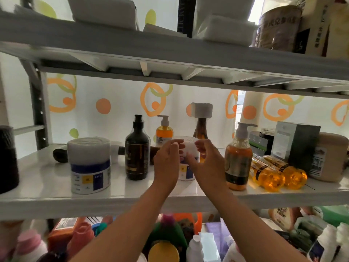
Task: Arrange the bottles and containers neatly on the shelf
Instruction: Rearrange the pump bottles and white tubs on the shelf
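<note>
On the white middle shelf (47, 186), my left hand (167, 163) and my right hand (205, 163) both grip a white jar with a blue and yellow label (188, 148), one hand on each side. The jar stands upright near the shelf's middle. A matching larger-looking white jar (89, 165) stands to the left. A dark pump bottle (137, 150) is just left of my left hand. An amber pump bottle (238, 157) stands right of my right hand. Behind are a small amber pump bottle (164, 129) and a brown bottle with a white square cap (201, 120).
Two amber bottles (273, 173) lie on their sides at the right, by a grey box (296, 144) and a beige tub (330, 157). A dark cylinder (7, 159) stands far left. A dark bottle (60, 153) lies behind the left jar. The lower shelf is crowded.
</note>
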`<act>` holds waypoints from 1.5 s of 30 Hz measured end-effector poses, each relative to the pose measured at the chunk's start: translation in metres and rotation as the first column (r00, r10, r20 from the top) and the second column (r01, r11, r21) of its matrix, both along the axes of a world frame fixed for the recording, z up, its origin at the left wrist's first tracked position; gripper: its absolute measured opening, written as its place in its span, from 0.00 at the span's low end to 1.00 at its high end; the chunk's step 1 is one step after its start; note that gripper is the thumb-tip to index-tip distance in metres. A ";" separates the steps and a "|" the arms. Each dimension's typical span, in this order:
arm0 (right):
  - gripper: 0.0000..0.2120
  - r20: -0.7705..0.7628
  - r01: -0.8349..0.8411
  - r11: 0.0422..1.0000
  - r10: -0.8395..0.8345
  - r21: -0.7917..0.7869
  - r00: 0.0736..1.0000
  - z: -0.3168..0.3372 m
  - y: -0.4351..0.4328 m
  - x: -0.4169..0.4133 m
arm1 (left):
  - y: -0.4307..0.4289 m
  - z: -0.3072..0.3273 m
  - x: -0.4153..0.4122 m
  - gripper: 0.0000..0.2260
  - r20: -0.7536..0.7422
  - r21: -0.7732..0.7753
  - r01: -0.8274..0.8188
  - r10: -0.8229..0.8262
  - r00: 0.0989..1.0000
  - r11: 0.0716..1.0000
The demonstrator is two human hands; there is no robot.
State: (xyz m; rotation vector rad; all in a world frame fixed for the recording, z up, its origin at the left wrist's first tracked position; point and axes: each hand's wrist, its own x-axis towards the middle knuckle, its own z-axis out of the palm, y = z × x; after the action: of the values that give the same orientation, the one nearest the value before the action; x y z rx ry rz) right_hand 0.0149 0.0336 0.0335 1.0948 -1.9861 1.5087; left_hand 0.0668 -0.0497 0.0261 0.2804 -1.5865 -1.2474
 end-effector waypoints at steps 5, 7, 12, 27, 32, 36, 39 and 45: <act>0.19 -0.081 -0.014 0.999 0.018 0.044 0.997 0.030 -0.037 -0.009 | -0.017 0.006 -0.014 0.17 0.047 0.088 0.014 -0.018 0.999 0.996; 0.19 -0.120 0.003 0.995 0.009 0.099 0.993 0.040 -0.052 -0.017 | -0.023 0.012 -0.024 0.18 0.068 0.158 0.021 -0.032 0.997 0.987; 0.21 -0.120 -0.010 0.975 0.038 0.223 0.992 0.064 -0.087 -0.043 | -0.050 0.029 -0.053 0.12 0.069 0.230 -0.005 -0.011 0.998 0.973; 0.26 -0.010 -0.004 0.870 0.010 0.493 1.000 0.101 -0.178 -0.103 | -0.107 0.025 -0.100 0.20 0.116 0.151 -0.192 0.175 0.978 0.970; 0.24 0.010 -0.008 0.866 0.004 0.500 1.000 0.098 -0.186 -0.110 | -0.109 0.021 -0.096 0.20 0.090 0.155 -0.126 0.113 0.989 0.980; 0.21 -0.033 0.019 0.859 -0.003 0.511 0.999 0.090 -0.194 -0.115 | -0.112 0.022 -0.093 0.20 0.175 0.118 -0.146 0.124 0.977 0.982; 0.19 -0.052 0.021 0.863 0.007 0.505 0.999 0.085 -0.198 -0.117 | -0.114 0.021 -0.094 0.20 0.240 0.092 -0.171 0.145 0.960 0.981; 0.16 -0.070 0.008 0.874 0.030 0.487 0.997 0.081 -0.203 -0.117 | -0.113 0.021 -0.090 0.16 0.195 0.099 -0.204 0.182 0.964 0.974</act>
State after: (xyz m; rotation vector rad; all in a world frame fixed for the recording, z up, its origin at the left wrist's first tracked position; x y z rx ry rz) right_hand -0.1018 -0.1689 0.1143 1.3302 -2.3774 0.9649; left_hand -0.0235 -0.1627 0.0466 0.6282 -1.6009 -1.1914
